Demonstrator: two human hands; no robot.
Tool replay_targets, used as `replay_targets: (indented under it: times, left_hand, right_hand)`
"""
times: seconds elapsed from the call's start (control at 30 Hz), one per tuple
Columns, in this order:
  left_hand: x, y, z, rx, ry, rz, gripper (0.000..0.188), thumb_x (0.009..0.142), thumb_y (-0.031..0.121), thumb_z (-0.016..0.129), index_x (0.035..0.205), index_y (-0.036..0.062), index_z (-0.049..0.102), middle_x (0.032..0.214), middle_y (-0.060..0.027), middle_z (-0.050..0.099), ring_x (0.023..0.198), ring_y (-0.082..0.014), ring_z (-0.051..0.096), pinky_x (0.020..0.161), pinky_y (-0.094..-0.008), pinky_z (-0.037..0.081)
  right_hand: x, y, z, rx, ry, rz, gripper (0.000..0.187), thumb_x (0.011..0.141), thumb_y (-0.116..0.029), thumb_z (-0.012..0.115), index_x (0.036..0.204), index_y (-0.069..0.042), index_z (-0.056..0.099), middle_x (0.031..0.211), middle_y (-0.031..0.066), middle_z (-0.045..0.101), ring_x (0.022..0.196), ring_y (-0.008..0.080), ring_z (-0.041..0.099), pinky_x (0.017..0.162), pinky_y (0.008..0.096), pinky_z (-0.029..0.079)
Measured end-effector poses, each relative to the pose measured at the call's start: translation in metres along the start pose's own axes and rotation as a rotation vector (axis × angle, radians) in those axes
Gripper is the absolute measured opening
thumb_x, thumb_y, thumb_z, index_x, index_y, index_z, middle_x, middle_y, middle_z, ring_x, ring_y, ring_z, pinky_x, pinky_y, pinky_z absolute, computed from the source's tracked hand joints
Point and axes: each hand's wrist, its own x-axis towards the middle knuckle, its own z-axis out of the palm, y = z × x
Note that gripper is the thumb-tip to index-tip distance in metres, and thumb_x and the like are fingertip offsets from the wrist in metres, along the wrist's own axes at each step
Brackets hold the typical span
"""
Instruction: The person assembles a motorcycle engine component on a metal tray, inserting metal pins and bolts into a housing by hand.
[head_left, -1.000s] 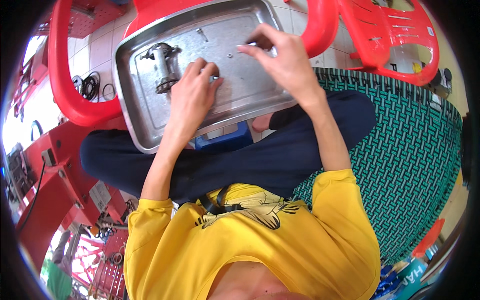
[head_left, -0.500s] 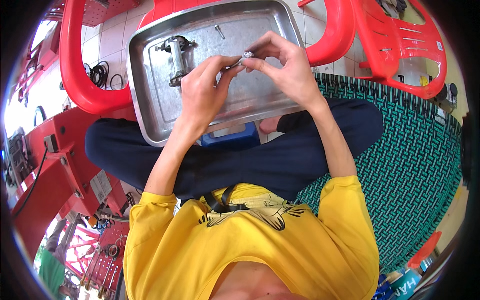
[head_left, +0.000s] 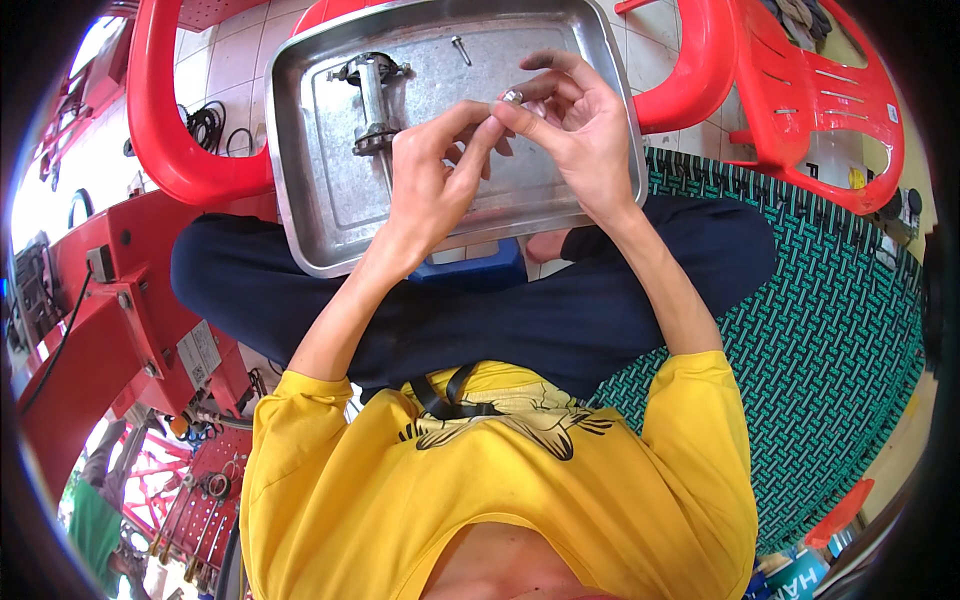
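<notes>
Over the metal tray (head_left: 283, 195), my two hands meet fingertip to fingertip. My right hand (head_left: 580, 135) pinches a small, shiny silver metal part (head_left: 513, 97) between thumb and fingers; its exact kind is too small to tell. Dark smudges mark those fingers. My left hand (head_left: 432, 170) is closed, thumb and index pressed together beside the right thumb tip; anything in that pinch is hidden. To the left in the tray lies a wheel hub (head_left: 372, 102) with dark ends. A small bolt (head_left: 460, 50) rests near the far side.
Red plastic chairs (head_left: 690, 85) stand behind and beside the tray. A red metal frame (head_left: 130, 290) is close on my left. At right is a green woven mat (head_left: 780, 370). A blue object (head_left: 470, 270) sits below the tray's near edge.
The view has shifted, so the tray appears slightly higher and farther right. My right fingers have spread and turned around the small part; the thin dark piece at my left fingertips no longer shows.
</notes>
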Motion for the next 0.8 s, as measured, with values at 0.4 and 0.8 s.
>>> replay_targets:
  times: [0.4,0.8]
  left_hand:
    - [0.0,-0.003,-0.003,-0.549,-0.211,-0.159,0.028,0.106,0.019,0.052,0.091,-0.0023,0.061,0.067,-0.0046,0.059,0.056,-0.0102,0.054,0.051,-0.026,0.042]
    - [0.005,-0.001,-0.012,-0.985,-0.369,-0.318,0.032,0.108,0.029,0.046,0.092,0.0017,0.053,0.066,-0.0035,0.048,0.053,-0.0119,0.045,0.048,-0.0267,0.042]
  right_hand:
    - [0.002,0.005,0.005,0.219,-0.091,-0.047,0.039,0.086,0.002,0.078,0.109,-0.005,0.047,0.085,-0.0007,0.056,0.079,0.0036,0.052,0.072,0.021,0.049]
    - [0.008,0.005,-0.001,0.32,-0.143,0.041,0.047,0.083,-0.005,0.082,0.119,-0.002,0.051,0.096,0.0063,0.068,0.1,0.0144,0.067,0.087,0.0272,0.053]
